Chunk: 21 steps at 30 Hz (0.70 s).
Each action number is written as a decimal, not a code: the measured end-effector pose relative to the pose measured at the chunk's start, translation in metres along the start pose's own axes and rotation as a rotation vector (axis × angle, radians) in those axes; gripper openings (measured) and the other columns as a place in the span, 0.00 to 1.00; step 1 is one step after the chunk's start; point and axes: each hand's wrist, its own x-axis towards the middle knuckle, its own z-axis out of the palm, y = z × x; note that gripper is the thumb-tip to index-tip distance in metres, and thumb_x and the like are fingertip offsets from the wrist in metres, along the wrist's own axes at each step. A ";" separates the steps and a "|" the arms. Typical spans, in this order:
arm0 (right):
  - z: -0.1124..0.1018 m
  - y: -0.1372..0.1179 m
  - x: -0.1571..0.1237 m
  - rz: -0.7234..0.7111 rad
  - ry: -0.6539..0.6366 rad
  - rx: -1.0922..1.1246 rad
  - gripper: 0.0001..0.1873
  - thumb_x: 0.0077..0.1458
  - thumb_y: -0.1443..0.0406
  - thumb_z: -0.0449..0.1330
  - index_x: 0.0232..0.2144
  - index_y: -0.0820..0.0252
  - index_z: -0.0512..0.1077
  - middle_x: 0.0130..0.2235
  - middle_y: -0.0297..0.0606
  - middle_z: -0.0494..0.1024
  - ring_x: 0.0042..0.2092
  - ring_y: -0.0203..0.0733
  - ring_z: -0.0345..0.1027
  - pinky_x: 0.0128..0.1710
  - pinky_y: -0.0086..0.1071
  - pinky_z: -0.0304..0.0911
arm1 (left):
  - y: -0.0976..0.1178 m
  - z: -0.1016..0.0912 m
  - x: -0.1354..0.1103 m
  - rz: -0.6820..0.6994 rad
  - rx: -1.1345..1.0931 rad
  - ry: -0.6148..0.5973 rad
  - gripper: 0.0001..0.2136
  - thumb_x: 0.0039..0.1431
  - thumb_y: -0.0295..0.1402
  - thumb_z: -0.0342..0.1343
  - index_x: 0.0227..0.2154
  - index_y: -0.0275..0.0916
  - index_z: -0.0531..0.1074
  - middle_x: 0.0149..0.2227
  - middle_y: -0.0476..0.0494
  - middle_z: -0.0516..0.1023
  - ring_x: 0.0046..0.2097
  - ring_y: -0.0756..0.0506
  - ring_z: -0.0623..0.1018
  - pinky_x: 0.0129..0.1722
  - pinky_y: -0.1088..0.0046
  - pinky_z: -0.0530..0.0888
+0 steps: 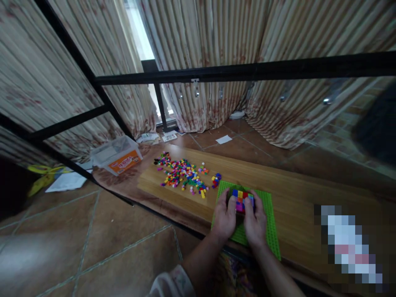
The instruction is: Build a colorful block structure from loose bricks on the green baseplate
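Observation:
Both my hands grip a block of multicoloured toy bricks (242, 195) from its two sides, over a green studded baseplate (271, 222). My left hand (225, 214) wraps the block's left side, thumb on the near face. On the other side, my right hand (255, 216) holds it the same way. Red, yellow, blue, orange and magenta bricks show between the thumbs. Whether the block touches the baseplate is hidden. A small cluster of blue, yellow and red bricks (216, 179) lies just beyond the baseplate's left corner.
Many loose bricks (185, 173) are spread over the wooden board (297, 181) to the left. Behind them stands a clear plastic box (123, 159) with an orange label. A black metal frame (216, 76) crosses before the curtains (216, 33). A white paper (224, 139) lies on the tiled floor.

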 end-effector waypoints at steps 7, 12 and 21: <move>0.002 0.006 -0.001 0.003 0.056 -0.019 0.32 0.56 0.47 0.52 0.56 0.58 0.65 0.49 0.44 0.74 0.46 0.46 0.70 0.48 0.42 0.63 | -0.009 -0.074 0.002 0.080 0.166 0.211 0.11 0.61 0.33 0.51 0.43 0.38 0.73 0.41 0.42 0.78 0.43 0.46 0.77 0.46 0.68 0.72; 0.002 0.009 -0.002 0.002 0.069 0.006 0.31 0.55 0.47 0.53 0.55 0.57 0.66 0.49 0.44 0.74 0.45 0.45 0.70 0.47 0.42 0.64 | -0.013 -0.113 0.022 0.106 0.486 0.277 0.07 0.58 0.28 0.51 0.37 0.39 0.73 0.36 0.44 0.76 0.40 0.46 0.76 0.42 0.70 0.72; 0.003 0.011 -0.002 -0.030 0.072 0.004 0.30 0.57 0.48 0.53 0.56 0.57 0.66 0.50 0.44 0.74 0.46 0.45 0.69 0.47 0.41 0.64 | -0.003 -0.097 0.023 0.247 0.865 0.123 0.06 0.53 0.33 0.60 0.34 0.39 0.71 0.37 0.42 0.74 0.43 0.41 0.73 0.44 0.63 0.70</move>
